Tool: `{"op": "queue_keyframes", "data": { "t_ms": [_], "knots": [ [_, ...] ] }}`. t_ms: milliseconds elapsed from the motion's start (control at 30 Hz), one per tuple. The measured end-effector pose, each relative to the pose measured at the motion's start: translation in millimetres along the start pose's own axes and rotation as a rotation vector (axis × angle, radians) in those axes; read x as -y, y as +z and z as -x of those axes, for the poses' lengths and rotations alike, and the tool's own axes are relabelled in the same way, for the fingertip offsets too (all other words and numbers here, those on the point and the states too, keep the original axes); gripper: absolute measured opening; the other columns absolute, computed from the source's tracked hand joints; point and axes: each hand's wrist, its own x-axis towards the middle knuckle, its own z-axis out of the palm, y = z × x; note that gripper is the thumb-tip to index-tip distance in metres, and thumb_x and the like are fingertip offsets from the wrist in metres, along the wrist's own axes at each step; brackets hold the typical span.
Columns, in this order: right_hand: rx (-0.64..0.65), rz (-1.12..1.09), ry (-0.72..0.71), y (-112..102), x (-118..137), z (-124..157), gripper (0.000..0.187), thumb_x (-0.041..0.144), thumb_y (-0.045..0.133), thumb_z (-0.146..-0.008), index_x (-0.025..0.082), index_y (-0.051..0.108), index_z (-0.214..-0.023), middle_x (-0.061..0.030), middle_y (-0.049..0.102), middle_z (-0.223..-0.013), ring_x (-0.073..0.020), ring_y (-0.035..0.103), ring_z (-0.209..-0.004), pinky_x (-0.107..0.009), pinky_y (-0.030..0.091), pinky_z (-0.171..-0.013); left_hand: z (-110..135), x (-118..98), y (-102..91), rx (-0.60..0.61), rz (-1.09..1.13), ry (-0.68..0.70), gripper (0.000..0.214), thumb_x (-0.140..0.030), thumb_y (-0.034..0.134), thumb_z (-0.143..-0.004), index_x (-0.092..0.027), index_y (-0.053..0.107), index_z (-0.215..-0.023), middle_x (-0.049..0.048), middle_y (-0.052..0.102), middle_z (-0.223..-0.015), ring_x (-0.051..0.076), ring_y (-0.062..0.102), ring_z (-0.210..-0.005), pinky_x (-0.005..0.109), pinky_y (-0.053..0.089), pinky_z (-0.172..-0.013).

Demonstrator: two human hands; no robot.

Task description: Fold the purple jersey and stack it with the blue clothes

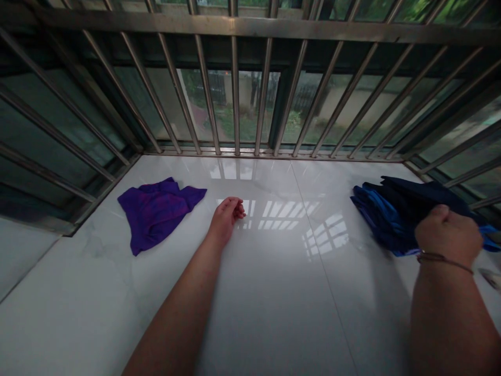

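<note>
My right hand (448,235) is closed into a fist over a pile of dark navy and blue cloth (387,214) at the right of a glossy white ledge (274,292); it grips the cloth's near edge. A thin bracelet circles that wrist. My left hand (227,214) rests on the ledge near the middle, fingers loosely curled, holding nothing. A crumpled purple garment (156,211) lies flat just left of that hand, a little apart from it.
Metal window bars (235,104) rise along the far edge of the ledge and wrap both sides, with glass and greenery behind. A small pale object (491,277) shows at the right edge.
</note>
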Motion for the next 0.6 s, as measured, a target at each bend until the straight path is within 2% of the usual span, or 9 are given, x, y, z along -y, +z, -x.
{"op": "queue_keyframes", "data": {
  "t_ms": [67,167,233,300,333,400,433,500,600],
  "knots": [
    [-0.092,-0.101,-0.077,1.5,11.9,12.0,0.046,0.037,0.039,-0.103,0.016,0.080,-0.102,-0.0259,0.070,-0.105,-0.0457,0.067,-0.128,-0.065,0.051,-0.102,-0.6,0.8,-0.7,-0.003,-0.008,0.002,0.045,-0.057,0.088,-0.078,-0.018,0.070,-0.091,-0.0005,0.067,-0.073,0.013,0.063,-0.064,0.027,0.050,-0.065],
    [-0.198,-0.323,-0.214,2.1,55.1,52.0,0.050,0.043,0.037,-0.105,0.013,0.077,-0.104,-0.0277,0.069,-0.128,-0.0401,0.065,-0.133,-0.059,0.051,-0.110,-1.2,2.8,-1.6,0.008,-0.019,0.000,0.045,-0.057,0.088,-0.079,-0.018,0.069,-0.091,-0.0004,0.067,-0.073,0.013,0.064,-0.066,0.027,0.049,-0.065],
    [-0.087,-0.514,-0.321,3.0,96.6,91.7,0.055,0.050,0.036,-0.107,0.013,0.076,-0.113,-0.0259,0.067,-0.138,-0.0373,0.064,-0.134,-0.057,0.047,-0.117,-1.1,4.6,-1.9,0.012,-0.037,0.001,0.046,-0.058,0.088,-0.080,-0.019,0.070,-0.096,0.0015,0.071,-0.081,0.013,0.065,-0.068,0.027,0.051,-0.067],
    [0.245,-0.784,-0.391,8.8,139.1,135.6,0.055,0.057,0.040,-0.109,0.019,0.076,-0.126,-0.0189,0.069,-0.142,-0.0332,0.063,-0.136,-0.054,0.045,-0.121,-0.2,6.4,-2.2,0.029,-0.063,0.023,0.052,-0.058,0.087,-0.081,-0.021,0.070,-0.113,0.0069,0.078,-0.105,0.016,0.071,-0.081,0.029,0.056,-0.075],
    [0.489,-0.946,-0.377,14.8,157.8,156.6,0.054,0.060,0.042,-0.109,0.023,0.076,-0.129,-0.0151,0.071,-0.140,-0.0312,0.065,-0.135,-0.051,0.046,-0.121,0.6,7.1,-2.5,0.044,-0.078,0.042,0.057,-0.058,0.088,-0.082,-0.023,0.069,-0.122,0.0093,0.078,-0.120,0.019,0.074,-0.092,0.032,0.058,-0.081],
    [1.020,-1.241,-0.236,32.4,186.4,192.4,0.052,0.068,0.052,-0.105,0.027,0.078,-0.125,-0.0110,0.078,-0.127,-0.0300,0.070,-0.124,-0.049,0.053,-0.115,2.5,7.9,-3.5,0.073,-0.111,0.084,0.068,-0.058,0.090,-0.082,-0.026,0.065,-0.136,0.0112,0.074,-0.138,0.025,0.074,-0.115,0.037,0.060,-0.095],
    [1.227,-1.355,-0.113,42.8,195.4,205.8,0.052,0.071,0.059,-0.101,0.028,0.079,-0.121,-0.0097,0.080,-0.120,-0.0302,0.072,-0.120,-0.049,0.056,-0.111,3.5,7.9,-4.2,0.088,-0.129,0.099,0.071,-0.058,0.090,-0.081,-0.026,0.064,-0.138,0.0110,0.074,-0.140,0.027,0.072,-0.122,0.038,0.059,-0.101],
    [1.437,-1.518,0.141,62.8,203.4,222.2,0.049,0.072,0.072,-0.093,0.028,0.078,-0.112,-0.0075,0.083,-0.111,-0.0300,0.074,-0.116,-0.048,0.060,-0.106,5.1,7.3,-5.6,0.112,-0.173,0.109,0.071,-0.058,0.093,-0.079,-0.025,0.066,-0.137,0.0095,0.075,-0.136,0.029,0.070,-0.128,0.038,0.056,-0.107],
    [1.532,-1.617,0.343,80.2,199.7,225.2,0.044,0.066,0.081,-0.090,0.026,0.077,-0.107,-0.0081,0.084,-0.112,-0.0294,0.075,-0.121,-0.046,0.062,-0.104,5.8,6.5,-7.4,0.161,-0.256,0.074,0.071,-0.057,0.097,-0.073,-0.024,0.070,-0.130,0.0080,0.078,-0.127,0.031,0.071,-0.125,0.039,0.057,-0.106]
  ]
}}
